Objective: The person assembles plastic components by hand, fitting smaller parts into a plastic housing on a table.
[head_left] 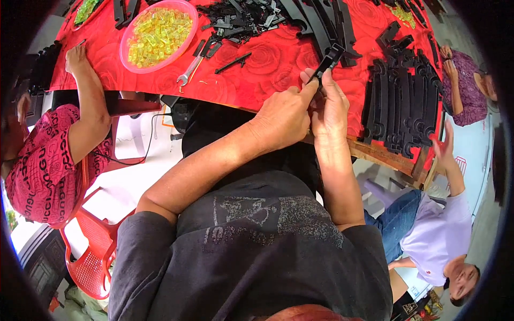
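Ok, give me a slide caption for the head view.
Left hand and right hand hold a black part at a red-covered table, a pink bowl of yellow pieces to the left.

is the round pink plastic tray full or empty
Filled, not empty: small translucent yellow pieces cover nearly all of the round pink plastic tray.

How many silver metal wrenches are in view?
1: the wrench lies on the red rose-patterned cloth, right of the round pink plastic bowl. Black plastic parts may hide others.
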Demonstrator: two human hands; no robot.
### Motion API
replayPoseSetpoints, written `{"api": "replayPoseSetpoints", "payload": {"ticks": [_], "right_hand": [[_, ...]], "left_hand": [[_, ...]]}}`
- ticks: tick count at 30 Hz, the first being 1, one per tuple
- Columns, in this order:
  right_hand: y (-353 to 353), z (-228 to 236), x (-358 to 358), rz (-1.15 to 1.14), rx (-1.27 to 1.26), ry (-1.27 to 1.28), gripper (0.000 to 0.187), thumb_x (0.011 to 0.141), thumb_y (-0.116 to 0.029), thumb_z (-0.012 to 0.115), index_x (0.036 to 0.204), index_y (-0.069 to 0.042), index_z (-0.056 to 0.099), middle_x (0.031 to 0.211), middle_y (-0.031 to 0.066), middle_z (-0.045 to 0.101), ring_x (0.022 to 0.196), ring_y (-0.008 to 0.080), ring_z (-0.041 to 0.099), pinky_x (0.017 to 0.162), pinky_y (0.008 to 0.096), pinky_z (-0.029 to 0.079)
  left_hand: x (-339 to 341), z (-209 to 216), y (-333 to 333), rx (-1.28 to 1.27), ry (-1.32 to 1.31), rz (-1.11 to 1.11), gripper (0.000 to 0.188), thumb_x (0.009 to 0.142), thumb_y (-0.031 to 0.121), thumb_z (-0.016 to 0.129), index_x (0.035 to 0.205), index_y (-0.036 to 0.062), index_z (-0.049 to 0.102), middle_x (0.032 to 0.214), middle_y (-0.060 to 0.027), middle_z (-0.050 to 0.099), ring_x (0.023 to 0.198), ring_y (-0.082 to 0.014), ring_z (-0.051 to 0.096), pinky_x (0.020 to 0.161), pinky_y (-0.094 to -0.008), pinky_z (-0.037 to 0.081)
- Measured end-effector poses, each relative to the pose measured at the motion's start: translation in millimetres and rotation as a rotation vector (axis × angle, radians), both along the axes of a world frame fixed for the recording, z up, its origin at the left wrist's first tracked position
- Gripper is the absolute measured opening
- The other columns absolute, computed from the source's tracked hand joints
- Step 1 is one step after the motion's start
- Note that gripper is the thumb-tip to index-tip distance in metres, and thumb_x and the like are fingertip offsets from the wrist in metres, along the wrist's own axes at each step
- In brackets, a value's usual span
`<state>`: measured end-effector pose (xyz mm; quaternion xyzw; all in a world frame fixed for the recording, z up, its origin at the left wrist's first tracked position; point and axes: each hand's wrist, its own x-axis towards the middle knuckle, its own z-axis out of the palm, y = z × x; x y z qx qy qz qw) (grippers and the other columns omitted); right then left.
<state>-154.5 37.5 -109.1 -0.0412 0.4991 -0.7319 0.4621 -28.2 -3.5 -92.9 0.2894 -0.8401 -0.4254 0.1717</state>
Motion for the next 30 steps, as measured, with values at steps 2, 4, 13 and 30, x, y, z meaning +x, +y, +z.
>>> {"api": "replayPoseSetpoints", "payload": {"ticks": [2, 4, 13, 30], "right_hand": [[1, 1, -1, 0.019, 0.019, 0.009, 0.028, 0.093, -0.025, 0.071, 0.103, 0.001, 0.066, 0.100, 0.0147, 0.072, 0.090, 0.0234, 0.070, 0.082, 0.0331, 0.056], [0, -1, -3, 0.029, 0.018, 0.013, 0.028, 0.093, -0.025, 0.071, 0.103, 0.001, 0.066, 0.100, 0.0143, 0.072, 0.091, 0.0231, 0.070, 0.082, 0.0324, 0.055], [1, 1, -2, 0.035, 0.028, 0.034, 0.028, 0.094, -0.026, 0.070, 0.104, 0.000, 0.066, 0.100, 0.0122, 0.072, 0.092, 0.0209, 0.070, 0.078, 0.0292, 0.055], [9, 2, 0, 0.213, 0.067, 0.038, 0.022, 0.095, -0.023, 0.069, 0.110, -0.007, 0.067, 0.097, 0.0020, 0.071, 0.078, 0.0089, 0.064, 0.066, 0.0229, 0.050]], "left_hand": [[0, 0, -1, -0.002, 0.008, -0.006, 0.059, 0.080, 0.003, 0.056, 0.137, -0.0079, 0.042, 0.097, -0.0301, 0.064, 0.090, -0.0475, 0.063, 0.078, -0.0525, 0.051], [-1, 0, -1, -0.005, 0.016, -0.013, 0.060, 0.080, 0.003, 0.056, 0.137, -0.0080, 0.042, 0.097, -0.0300, 0.064, 0.089, -0.0475, 0.063, 0.077, -0.0526, 0.051], [-2, 1, 1, -0.017, -0.005, -0.012, 0.064, 0.080, 0.004, 0.056, 0.140, -0.0072, 0.038, 0.096, -0.0294, 0.064, 0.089, -0.0473, 0.063, 0.078, -0.0527, 0.052], [15, -5, -1, -0.104, 0.198, 0.151, 0.046, 0.080, 0.008, 0.062, 0.124, -0.0052, 0.055, 0.090, -0.0275, 0.066, 0.083, -0.0439, 0.066, 0.072, -0.0492, 0.055]]}}
